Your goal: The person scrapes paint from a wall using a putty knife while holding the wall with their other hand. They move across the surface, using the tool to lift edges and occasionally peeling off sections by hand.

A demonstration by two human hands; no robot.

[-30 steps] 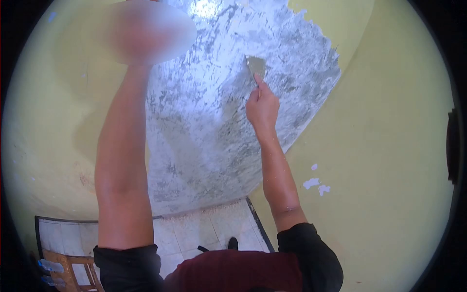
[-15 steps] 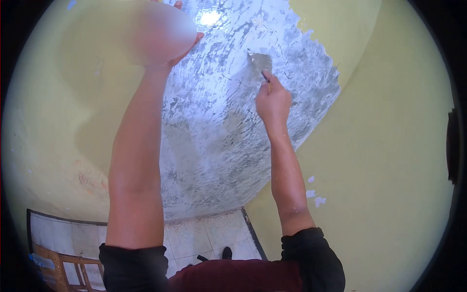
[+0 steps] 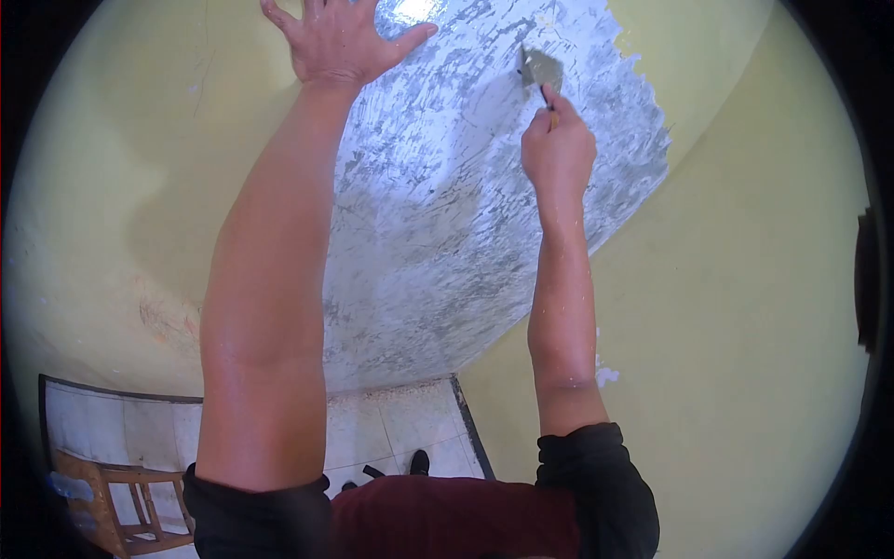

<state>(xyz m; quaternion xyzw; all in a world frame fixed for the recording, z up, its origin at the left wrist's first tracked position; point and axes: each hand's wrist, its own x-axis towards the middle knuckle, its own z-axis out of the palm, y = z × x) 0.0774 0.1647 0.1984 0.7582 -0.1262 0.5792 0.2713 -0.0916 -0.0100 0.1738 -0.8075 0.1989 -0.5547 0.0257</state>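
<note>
My left hand (image 3: 343, 37) rests spread on the wall at the top, fingers apart and holding nothing, over the border between yellow-green paint and the scraped patch. My right hand (image 3: 559, 140) is closed round the handle of a scraper (image 3: 543, 71). The scraper's flat grey blade lies at the upper right part of the scraped wall patch (image 3: 419, 252), which is mottled white and grey. Ragged paint edges run along the patch's upper right side.
Yellow-green wall (image 3: 726, 307) fills the right side beyond the corner. Below are floor tiles (image 3: 410, 419), a shoe (image 3: 420, 462) and crumbs along the wall's foot. A wooden chair (image 3: 102, 503) stands at the lower left, with a plastic bottle (image 3: 73, 486) near it.
The scraper and my right hand have moved up and to the right in view. My left hand, blurred before, now shows clearly, and the chair and floor have shifted slightly.
</note>
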